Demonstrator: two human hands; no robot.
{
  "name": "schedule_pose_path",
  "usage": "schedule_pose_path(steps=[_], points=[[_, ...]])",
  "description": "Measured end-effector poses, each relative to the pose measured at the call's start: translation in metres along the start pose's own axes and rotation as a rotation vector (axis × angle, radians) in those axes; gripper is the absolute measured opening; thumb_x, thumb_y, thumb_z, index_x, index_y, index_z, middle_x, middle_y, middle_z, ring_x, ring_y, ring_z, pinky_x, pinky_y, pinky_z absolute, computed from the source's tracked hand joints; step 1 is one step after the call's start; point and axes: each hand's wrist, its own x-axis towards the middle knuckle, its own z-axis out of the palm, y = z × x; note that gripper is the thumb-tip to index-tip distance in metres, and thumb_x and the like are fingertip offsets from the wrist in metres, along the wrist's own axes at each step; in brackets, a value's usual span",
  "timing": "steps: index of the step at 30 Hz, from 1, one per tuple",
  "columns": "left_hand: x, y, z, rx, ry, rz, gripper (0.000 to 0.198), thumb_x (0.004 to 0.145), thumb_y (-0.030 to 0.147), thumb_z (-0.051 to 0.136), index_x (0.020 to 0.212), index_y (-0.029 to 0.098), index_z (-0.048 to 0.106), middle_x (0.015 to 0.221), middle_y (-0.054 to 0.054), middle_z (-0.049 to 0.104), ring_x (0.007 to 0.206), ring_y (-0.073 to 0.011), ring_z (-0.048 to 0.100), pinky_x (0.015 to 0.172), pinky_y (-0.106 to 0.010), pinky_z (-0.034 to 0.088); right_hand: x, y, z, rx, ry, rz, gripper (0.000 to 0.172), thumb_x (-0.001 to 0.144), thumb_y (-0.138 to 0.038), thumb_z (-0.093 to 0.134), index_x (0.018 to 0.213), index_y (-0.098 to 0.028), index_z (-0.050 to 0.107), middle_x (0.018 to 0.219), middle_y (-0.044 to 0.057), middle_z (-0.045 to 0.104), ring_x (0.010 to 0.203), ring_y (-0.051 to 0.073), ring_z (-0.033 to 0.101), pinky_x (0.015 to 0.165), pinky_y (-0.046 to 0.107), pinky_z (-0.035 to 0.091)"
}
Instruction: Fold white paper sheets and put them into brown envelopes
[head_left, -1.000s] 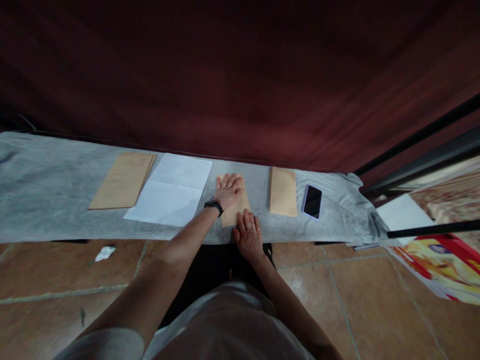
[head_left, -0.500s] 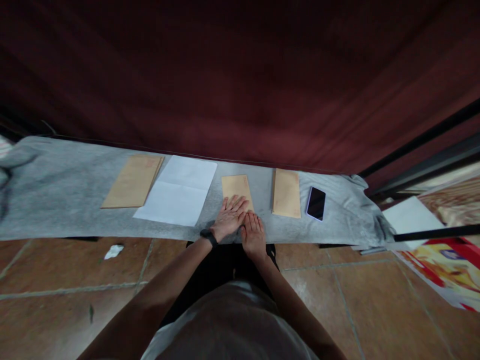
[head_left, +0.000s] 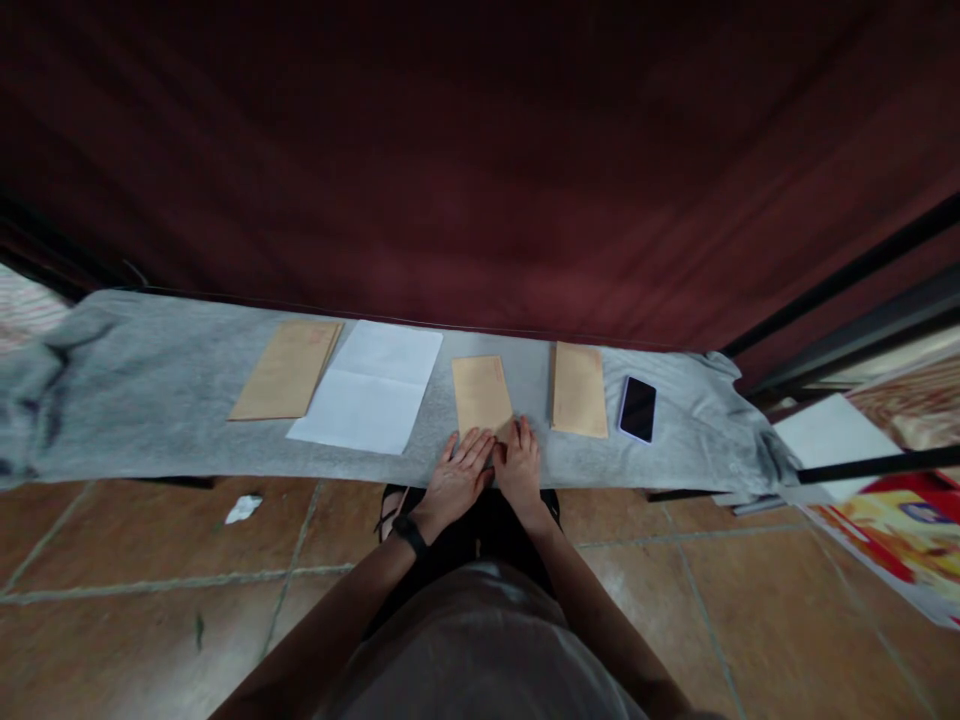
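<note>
A small brown envelope (head_left: 481,392) lies flat on the grey cloth in front of me. My left hand (head_left: 456,482) rests across its near left edge, palm down, with the fingers stretched out. At the near right corner is my right hand (head_left: 520,468), its fingers straight and its thumb close to the left hand's fingers. Both hands hide the envelope's near end, and neither grips anything that I can see. Just right of them lies a stack of brown envelopes (head_left: 579,390). On the left, a creased sheet of white paper (head_left: 371,388) lies beside larger brown envelopes (head_left: 289,370).
A phone (head_left: 637,408) with a pale purple edge lies at the right. The grey cloth (head_left: 165,390) covers a narrow bench, with a dark red curtain (head_left: 480,200) behind it. Crumpled white paper (head_left: 243,508) is on the tiled floor. A black bar (head_left: 885,465) crosses the right side.
My left hand has slid back toward me, uncovering more of the small envelope. My right hand has shifted slightly, its thumb now apart from its fingers. The whole view has moved a little.
</note>
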Motion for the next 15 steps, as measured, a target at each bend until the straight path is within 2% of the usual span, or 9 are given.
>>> schedule_pose_path(steps=[3, 8, 12, 15], points=[[-0.002, 0.0, 0.0, -0.008, 0.006, 0.0, 0.055, 0.101, 0.035, 0.039, 0.153, 0.018, 0.039, 0.158, -0.007, 0.038, 0.15, -0.0226, 0.028, 0.126, -0.049, 0.018, 0.005, 0.0, -0.002, -0.004, -0.019, 0.017, 0.046, 0.095, -0.024, 0.051, 0.137, -0.006, 0.052, 0.143, 0.023, 0.052, 0.126, 0.032, 0.05, 0.103, 0.048, 0.042], [-0.002, -0.001, -0.001, -0.005, 0.011, 0.013, 0.054, 0.102, 0.035, 0.037, 0.153, 0.017, 0.039, 0.158, -0.008, 0.038, 0.15, -0.0236, 0.03, 0.125, -0.049, 0.019, 0.011, 0.001, -0.003, 0.006, 0.05, 0.083, 0.044, 0.094, -0.025, 0.049, 0.134, -0.006, 0.053, 0.132, 0.025, 0.057, 0.115, 0.033, 0.054, 0.098, 0.051, 0.043], [0.0, -0.001, -0.002, 0.014, 0.028, 0.029, 0.055, 0.101, 0.035, 0.037, 0.153, 0.017, 0.04, 0.158, -0.009, 0.038, 0.149, -0.0246, 0.032, 0.125, -0.049, 0.022, 0.019, 0.005, -0.001, 0.032, 0.021, 0.144, 0.035, 0.09, -0.024, 0.052, 0.122, -0.009, 0.059, 0.12, 0.021, 0.061, 0.113, 0.032, 0.055, 0.096, 0.049, 0.045], [0.0, 0.0, -0.002, 0.038, 0.042, 0.035, 0.055, 0.101, 0.034, 0.038, 0.152, 0.014, 0.041, 0.157, -0.01, 0.039, 0.148, -0.0252, 0.033, 0.124, -0.049, 0.023, 0.026, 0.014, 0.002, 0.159, 0.008, 0.206, 0.025, 0.087, -0.019, 0.052, 0.109, -0.012, 0.061, 0.107, 0.017, 0.066, 0.106, 0.029, 0.061, 0.093, 0.043, 0.049]])
